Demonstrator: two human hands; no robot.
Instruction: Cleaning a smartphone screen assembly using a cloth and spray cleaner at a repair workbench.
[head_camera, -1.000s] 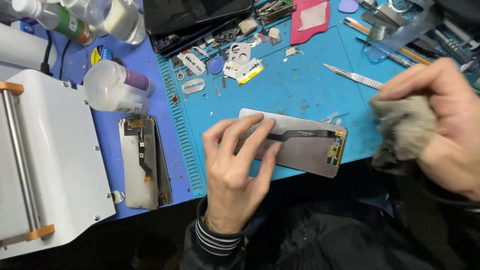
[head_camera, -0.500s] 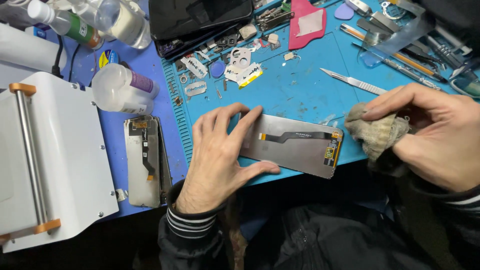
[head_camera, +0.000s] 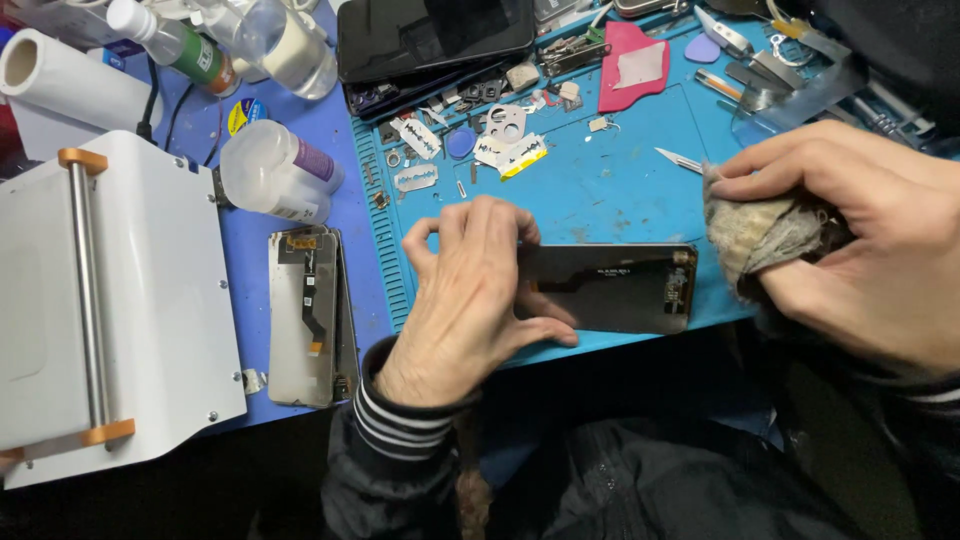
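Phone screen (head_camera: 615, 290) now tilted, darker-looking.

Your surface (head_camera: 620, 190) is brightly, evenly lit; glare whitens the machine (head_camera: 150, 290) at 9 o'clock, while 6 o'clock falls dark.

Phone screen (head_camera: 620, 290) on mat (head_camera: 600, 190), right of machine (head_camera: 100, 300)

Dark phone screen panel (head_camera: 620, 288) flat on blue mat's (head_camera: 620, 190) near edge
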